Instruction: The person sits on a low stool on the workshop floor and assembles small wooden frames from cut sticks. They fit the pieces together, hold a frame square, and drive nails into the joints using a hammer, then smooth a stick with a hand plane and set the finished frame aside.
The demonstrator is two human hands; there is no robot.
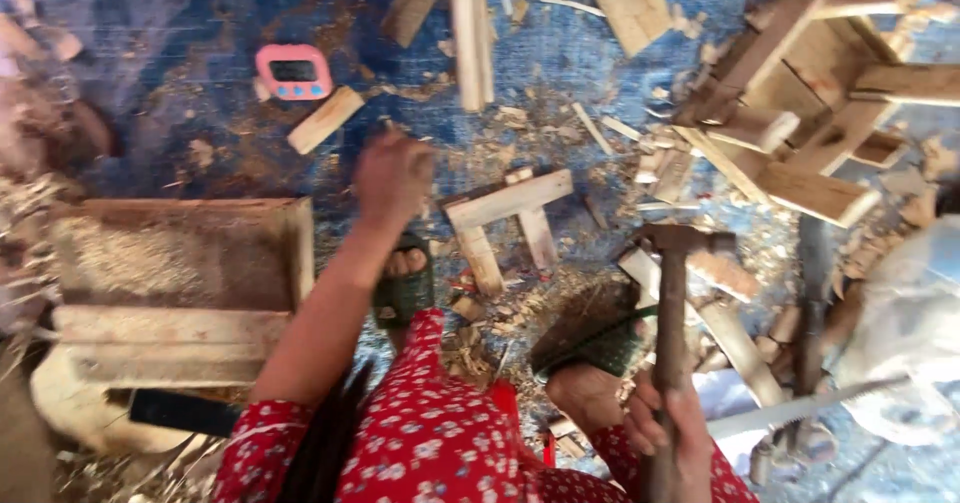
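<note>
My left hand [392,175] is stretched forward over the blue floor mat, fingers curled, just left of a small frame of nailed wooden slats [508,225]; whether it grips anything is blurred. My right hand [668,431] is wrapped around the wooden handle of a hammer [672,293], whose dark head points up near the slats. My feet in green sandals [404,288] rest below the frame, among wood chips. Red floral sleeves cover my arms.
A shallow wooden box [185,253] lies at the left. A pink digital timer [293,71] and a small wood block [325,119] lie beyond it. An assembled wooden stool frame [810,93] sits at the upper right. A saw blade [800,408] lies at the lower right.
</note>
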